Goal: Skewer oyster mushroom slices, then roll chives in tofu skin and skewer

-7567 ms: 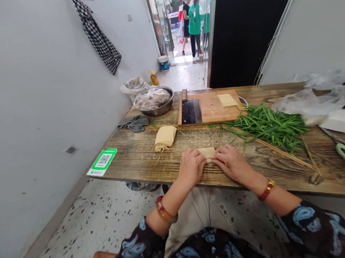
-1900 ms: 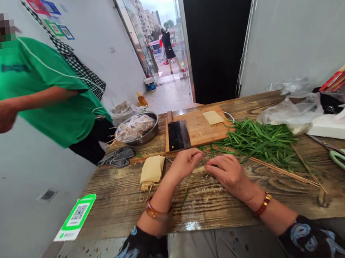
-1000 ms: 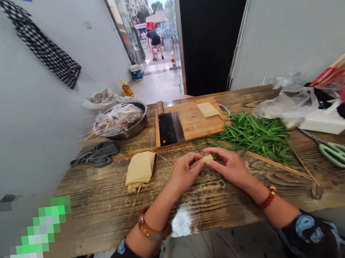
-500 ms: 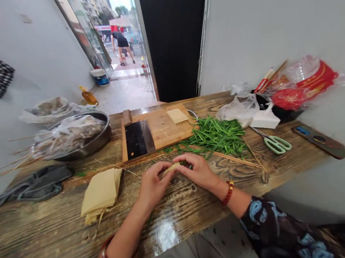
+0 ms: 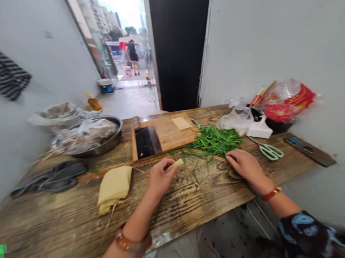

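My left hand point(image 5: 162, 177) is closed around a rolled tofu sheet point(image 5: 175, 165), whose pale end sticks out past the fingertips with a bit of green at it. Over on the right, my right hand point(image 5: 246, 166) pinches at the thin bamboo skewers point(image 5: 217, 157) lying on the table; its fingers cover their near ends. Cut green chives point(image 5: 215, 141) are heaped just beyond that hand. A stack of square tofu sheets point(image 5: 115, 188) lies left of my left hand. One single sheet point(image 5: 182, 123) rests on the wooden cutting board point(image 5: 173, 139).
A cleaver point(image 5: 148, 142) lies on the board. On the left are a metal basin point(image 5: 116, 141) with bagged skewers and a grey cloth point(image 5: 54, 176). Green-handled scissors point(image 5: 271, 152), plastic bags point(image 5: 235, 120) and a dark flat strip point(image 5: 310, 151) lie on the right.
My right hand has left the roll and moved right to the skewers. My left hand keeps the roll. The view has shifted, and the person outside now stands upright.
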`<state>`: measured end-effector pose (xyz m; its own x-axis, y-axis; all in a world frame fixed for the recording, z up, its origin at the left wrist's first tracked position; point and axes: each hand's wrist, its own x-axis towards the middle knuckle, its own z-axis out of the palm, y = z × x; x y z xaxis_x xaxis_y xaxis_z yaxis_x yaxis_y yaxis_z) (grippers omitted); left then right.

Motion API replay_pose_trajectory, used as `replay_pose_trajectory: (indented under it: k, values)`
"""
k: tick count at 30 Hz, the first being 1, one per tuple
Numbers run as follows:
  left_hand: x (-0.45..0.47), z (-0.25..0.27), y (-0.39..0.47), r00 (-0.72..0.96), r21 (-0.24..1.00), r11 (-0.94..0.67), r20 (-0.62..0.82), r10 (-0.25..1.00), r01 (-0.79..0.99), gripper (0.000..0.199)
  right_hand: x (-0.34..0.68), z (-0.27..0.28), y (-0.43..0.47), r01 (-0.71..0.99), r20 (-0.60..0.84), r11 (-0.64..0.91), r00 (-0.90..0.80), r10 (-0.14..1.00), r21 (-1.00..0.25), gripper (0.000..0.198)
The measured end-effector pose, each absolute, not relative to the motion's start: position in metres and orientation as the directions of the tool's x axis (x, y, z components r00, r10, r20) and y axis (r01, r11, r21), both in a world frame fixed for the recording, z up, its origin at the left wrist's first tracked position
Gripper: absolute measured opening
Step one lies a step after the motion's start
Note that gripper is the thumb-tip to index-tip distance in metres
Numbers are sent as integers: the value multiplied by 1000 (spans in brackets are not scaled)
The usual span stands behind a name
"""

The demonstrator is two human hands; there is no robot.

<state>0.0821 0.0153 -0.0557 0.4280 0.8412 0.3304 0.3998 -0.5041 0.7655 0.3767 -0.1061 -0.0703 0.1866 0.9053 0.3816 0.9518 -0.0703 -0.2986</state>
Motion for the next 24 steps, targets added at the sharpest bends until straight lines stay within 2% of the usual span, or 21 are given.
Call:
replay_pose_trajectory:
  k: [6, 12, 17, 20, 24]
  values:
    - [81, -63, 17, 398, 796, -469, 316, 861, 383, 6, 387, -83, -94, 987, 302, -98, 132, 944, -124, 23]
    - [80, -71, 18, 389, 819, -466, 331, 860, 334, 6, 375, -85, -90, 996, 267, -82, 90, 960, -40, 25]
    - [80, -74, 20, 385, 830, -457, 327, 863, 320, 5, 369, -70, -92, 996, 298, -76, 62, 953, 37, 25]
    - [79, -74, 21, 382, 829, -458, 329, 864, 320, 5, 368, -57, -93, 996, 307, -66, 45, 951, 56, 25]
    - [78, -75, 23, 373, 830, -457, 332, 866, 321, 6, 371, -44, -97, 1000, 279, -7, 1, 960, 21, 31]
